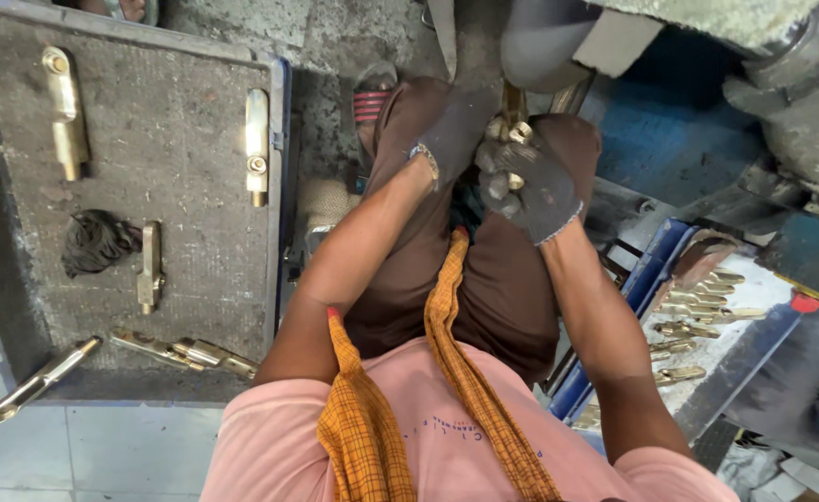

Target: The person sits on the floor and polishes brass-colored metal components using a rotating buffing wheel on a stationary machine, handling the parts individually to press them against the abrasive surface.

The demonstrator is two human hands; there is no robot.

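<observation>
Both my hands wear dark grey work gloves and meet over my knees, in front of a grey machine wheel (544, 42). My left hand (454, 135) and my right hand (530, 186) together grip a brass handle piece (513, 125), whose golden end shows between the fingers. The piece is held up against the wheel's lower edge. Most of the brass piece is hidden inside the gloves.
A dark felt-covered tray (196, 232) on my left carries several polished brass handles (257, 144) and a black rag (95, 242). A blue tray (655, 279) on my right holds several unpolished brass handles (697, 307). Heavy machine parts (799, 102) stand at the upper right.
</observation>
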